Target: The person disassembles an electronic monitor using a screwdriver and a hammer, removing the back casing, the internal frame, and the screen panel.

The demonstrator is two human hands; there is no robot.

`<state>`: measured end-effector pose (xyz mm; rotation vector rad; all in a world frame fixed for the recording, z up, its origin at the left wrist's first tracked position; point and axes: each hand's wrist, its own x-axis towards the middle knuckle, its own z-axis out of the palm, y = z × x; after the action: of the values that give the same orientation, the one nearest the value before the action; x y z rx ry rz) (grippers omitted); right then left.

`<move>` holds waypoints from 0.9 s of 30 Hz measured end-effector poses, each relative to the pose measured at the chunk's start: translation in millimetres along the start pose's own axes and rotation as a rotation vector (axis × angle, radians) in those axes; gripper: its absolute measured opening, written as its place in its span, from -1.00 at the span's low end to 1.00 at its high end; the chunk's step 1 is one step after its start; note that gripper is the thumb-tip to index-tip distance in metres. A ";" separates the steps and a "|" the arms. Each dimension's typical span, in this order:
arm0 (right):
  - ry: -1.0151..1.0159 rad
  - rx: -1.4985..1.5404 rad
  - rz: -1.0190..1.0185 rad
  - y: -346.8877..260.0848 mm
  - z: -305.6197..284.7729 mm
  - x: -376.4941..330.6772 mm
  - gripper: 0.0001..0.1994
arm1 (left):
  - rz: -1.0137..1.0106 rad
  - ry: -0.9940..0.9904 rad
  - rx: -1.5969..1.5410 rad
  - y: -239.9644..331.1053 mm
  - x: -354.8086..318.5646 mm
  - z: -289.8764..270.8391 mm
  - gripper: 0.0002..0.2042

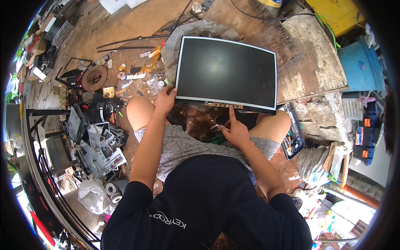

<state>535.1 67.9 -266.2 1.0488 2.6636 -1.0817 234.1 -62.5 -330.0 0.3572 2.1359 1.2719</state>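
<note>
A flat display panel with a dark screen and thin silver frame rests tilted in front of me, above my lap. At its lower left corner my left hand is closed on the edge. A narrow strip of circuit board runs along the panel's lower edge. The index finger of my right hand points up and touches this strip. Its thumb and other fingers are curled together beside a small pale piece, too small to name. Part of the ground under the panel is hidden.
Behind the panel lie a round grey stone-like ring and a worn wooden board. Scrap metal parts are heaped at left, near a rusty disc. An open tool case and a blue bin stand at right.
</note>
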 end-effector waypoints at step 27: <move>0.474 1.163 0.333 170.6 -122.9 111.3 -0.60 | -0.038 0.040 -0.110 50.3 93.3 36.3 -0.47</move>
<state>577.8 297.9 -309.2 1.9793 1.7812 -2.6131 181.0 36.1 -333.7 0.2453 2.0851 1.3782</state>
